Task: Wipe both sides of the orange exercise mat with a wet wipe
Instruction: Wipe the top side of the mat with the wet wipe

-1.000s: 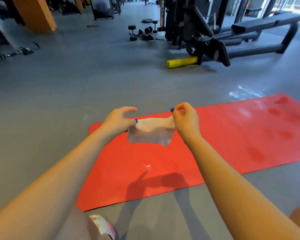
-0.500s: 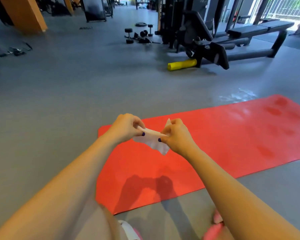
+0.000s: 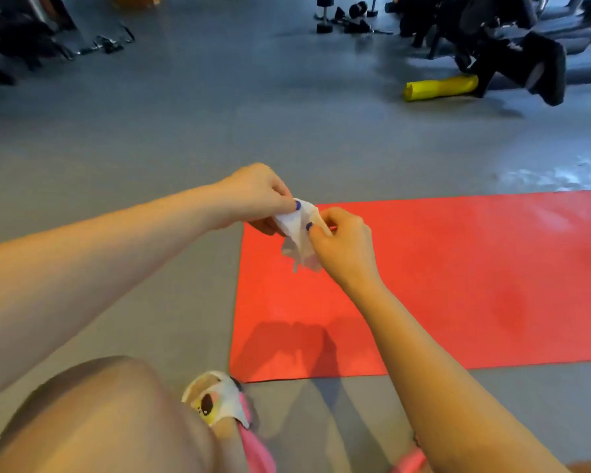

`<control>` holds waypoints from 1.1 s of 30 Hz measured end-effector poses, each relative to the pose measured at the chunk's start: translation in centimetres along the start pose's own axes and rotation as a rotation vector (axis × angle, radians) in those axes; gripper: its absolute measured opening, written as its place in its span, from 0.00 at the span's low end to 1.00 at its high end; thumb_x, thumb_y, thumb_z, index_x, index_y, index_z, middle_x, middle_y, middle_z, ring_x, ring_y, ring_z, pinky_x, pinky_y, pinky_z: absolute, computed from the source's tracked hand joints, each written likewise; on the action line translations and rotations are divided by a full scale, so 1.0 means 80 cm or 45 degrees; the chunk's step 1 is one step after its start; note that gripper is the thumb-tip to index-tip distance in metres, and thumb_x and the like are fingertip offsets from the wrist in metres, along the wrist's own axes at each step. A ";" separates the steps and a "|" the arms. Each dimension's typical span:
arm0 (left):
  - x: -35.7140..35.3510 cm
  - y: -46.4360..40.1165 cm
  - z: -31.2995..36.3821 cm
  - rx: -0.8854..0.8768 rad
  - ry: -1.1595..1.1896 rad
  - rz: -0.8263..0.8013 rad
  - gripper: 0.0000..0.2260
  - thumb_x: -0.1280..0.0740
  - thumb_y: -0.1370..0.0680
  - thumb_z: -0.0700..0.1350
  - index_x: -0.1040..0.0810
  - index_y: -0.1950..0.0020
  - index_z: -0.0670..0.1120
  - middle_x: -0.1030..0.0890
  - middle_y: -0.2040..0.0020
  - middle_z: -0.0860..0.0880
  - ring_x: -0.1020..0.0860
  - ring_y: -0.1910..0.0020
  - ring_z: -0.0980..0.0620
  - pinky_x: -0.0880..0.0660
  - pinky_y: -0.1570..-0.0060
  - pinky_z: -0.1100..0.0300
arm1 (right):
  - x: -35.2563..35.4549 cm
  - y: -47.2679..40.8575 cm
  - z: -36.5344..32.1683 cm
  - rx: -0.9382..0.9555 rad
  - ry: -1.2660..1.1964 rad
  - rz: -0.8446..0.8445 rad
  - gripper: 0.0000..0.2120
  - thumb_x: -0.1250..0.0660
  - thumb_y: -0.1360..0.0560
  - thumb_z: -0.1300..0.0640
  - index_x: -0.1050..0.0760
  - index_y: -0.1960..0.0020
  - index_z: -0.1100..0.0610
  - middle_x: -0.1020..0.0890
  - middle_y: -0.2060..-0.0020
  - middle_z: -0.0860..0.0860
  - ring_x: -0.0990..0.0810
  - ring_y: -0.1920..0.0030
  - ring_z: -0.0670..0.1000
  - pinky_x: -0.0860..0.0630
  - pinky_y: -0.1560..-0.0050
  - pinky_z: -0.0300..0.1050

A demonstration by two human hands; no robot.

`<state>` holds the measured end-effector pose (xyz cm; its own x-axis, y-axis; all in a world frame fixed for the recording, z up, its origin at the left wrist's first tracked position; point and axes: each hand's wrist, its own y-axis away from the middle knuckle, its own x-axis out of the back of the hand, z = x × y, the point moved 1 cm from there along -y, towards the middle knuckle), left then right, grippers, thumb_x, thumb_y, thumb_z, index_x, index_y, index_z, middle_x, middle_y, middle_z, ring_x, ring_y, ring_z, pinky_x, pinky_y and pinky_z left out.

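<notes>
The orange exercise mat [image 3: 458,285] lies flat on the grey gym floor [image 3: 219,131], one short end near the person's knee. The wet wipe [image 3: 297,240] is bunched up and held in the air over that near end, not touching the mat. Left hand [image 3: 256,199] pinches its top, and right hand [image 3: 342,244] pinches its side. Faint darker patches show further along the mat, maybe damp, can't tell. Judging by this, wiping is not underway; top side and underside both look left to do. Yellow roller [image 3: 440,87] and dumbbells [image 3: 325,15] sit well apart behind.

no readable text, labels, brands, numbers or signs anywhere in view
</notes>
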<state>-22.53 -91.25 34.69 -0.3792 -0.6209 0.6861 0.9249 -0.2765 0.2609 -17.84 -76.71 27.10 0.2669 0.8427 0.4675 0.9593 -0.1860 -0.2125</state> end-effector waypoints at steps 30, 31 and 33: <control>-0.167 -0.097 -0.428 0.019 -0.318 -0.459 0.23 0.30 0.22 0.38 0.27 0.27 0.41 0.31 0.24 0.41 0.35 0.23 0.44 0.42 0.28 0.61 | -0.239 0.082 0.248 -0.900 -0.051 -0.125 0.12 0.37 0.29 0.69 0.28 0.53 0.53 0.20 0.60 0.50 0.22 0.59 0.51 0.27 0.62 0.43; -0.173 -0.098 -0.438 0.010 -0.333 -0.479 0.24 0.30 0.21 0.39 0.29 0.25 0.41 0.35 0.22 0.41 0.38 0.22 0.45 0.44 0.26 0.61 | -0.250 0.087 0.250 -0.893 -0.006 -0.179 0.12 0.37 0.29 0.69 0.27 0.54 0.53 0.21 0.62 0.49 0.23 0.61 0.50 0.28 0.64 0.41; -0.183 -0.106 -0.458 -0.024 -0.344 -0.462 0.27 0.29 0.22 0.38 0.32 0.23 0.41 0.40 0.19 0.41 0.41 0.20 0.45 0.46 0.24 0.58 | -0.273 0.094 0.251 -0.833 0.096 -0.267 0.12 0.39 0.29 0.68 0.26 0.55 0.52 0.21 0.62 0.49 0.23 0.62 0.50 0.31 0.66 0.39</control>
<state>-25.85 -106.67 -2.48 -0.6555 -0.2686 0.7058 0.7319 -0.4561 0.5062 -18.28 -86.36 -1.92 0.0526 0.8610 0.5059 0.8434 -0.3095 0.4391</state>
